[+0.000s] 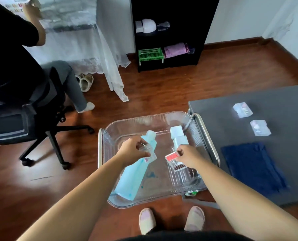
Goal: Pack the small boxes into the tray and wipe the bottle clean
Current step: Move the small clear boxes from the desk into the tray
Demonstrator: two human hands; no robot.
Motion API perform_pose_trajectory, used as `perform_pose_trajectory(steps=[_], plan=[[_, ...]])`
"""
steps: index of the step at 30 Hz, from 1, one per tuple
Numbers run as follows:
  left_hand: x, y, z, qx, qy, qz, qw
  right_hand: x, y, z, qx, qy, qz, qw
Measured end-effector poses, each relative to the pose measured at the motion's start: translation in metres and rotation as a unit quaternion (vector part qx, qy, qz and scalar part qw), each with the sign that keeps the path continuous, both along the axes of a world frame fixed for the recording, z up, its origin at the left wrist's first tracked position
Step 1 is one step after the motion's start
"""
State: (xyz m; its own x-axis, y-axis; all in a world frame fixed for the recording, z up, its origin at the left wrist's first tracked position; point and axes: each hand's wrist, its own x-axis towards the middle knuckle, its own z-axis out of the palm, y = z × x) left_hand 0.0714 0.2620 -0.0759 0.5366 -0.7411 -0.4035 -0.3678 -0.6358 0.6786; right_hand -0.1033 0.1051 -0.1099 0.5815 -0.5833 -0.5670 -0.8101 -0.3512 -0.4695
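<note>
Packing is in hand: the left hand (132, 151) pinches a small clear box (147, 150) and the right hand (190, 156) pinches a red-lidded box (173, 160), both low inside the tray (144, 117) beside the lying bottle (132, 178). Next, probably, both get set flat and let go, then two more boxes (242, 110) fetched from the table (283, 101).

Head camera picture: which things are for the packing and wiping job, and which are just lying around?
For the job: clear tray, blue bottle, small clear box in the left hand, red-topped box in the right hand, two small boxes on the grey table, dark blue cloth.
Just lying about: green rack, purple bundle, slippers, office chair.
</note>
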Motion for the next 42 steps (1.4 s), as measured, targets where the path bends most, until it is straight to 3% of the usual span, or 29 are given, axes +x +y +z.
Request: perform_pose_trajectory(steps=[12,17,22,29,42], plan=[[-0.009,0.000,-0.028,0.019,0.039,-0.004,0.999,0.007,0.005,-0.039,-0.111,0.115,-0.039,0.986],[-0.009,0.001,-0.025,0.017,0.039,0.010,0.999,0.000,0.008,-0.042,-0.103,0.067,-0.046,0.991],[-0.007,0.007,-0.024,0.011,0.040,0.025,0.999,-0.010,0.013,-0.045,-0.053,-0.031,0.076,0.995],[-0.007,0.012,-0.029,0.013,0.042,0.039,0.998,-0.011,0.017,-0.055,-0.125,0.047,0.263,0.956],[-0.018,-0.002,-0.035,0.016,0.052,0.035,0.998,-0.023,-0.005,-0.061,-0.186,0.035,0.228,0.955]])
